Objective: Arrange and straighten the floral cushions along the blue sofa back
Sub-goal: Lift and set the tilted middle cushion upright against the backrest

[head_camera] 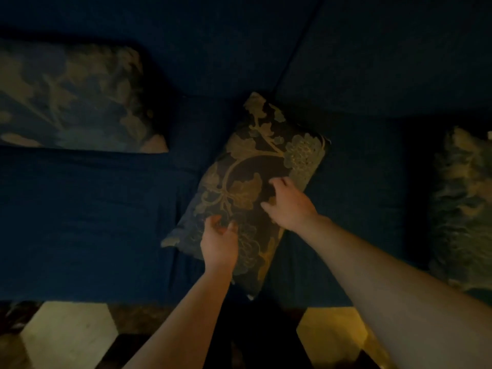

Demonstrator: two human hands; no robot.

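Observation:
A dark floral cushion (247,166) lies askew on the seat of the blue sofa (87,222), one corner pointing at the seam of the sofa back. My left hand (219,245) rests on its lower part, fingers curled over the fabric. My right hand (288,206) lies on its right side, fingers spread and bent on the cover. Whether either hand grips the fabric I cannot tell. A second floral cushion (72,99) leans against the sofa back at the left. A third floral cushion (464,203) sits at the right edge, partly cut off.
The room is dim. The sofa back (372,54) shows a seam between two back pads. Below the seat's front edge lies a floor with pale tiles (66,334) and dark tiles.

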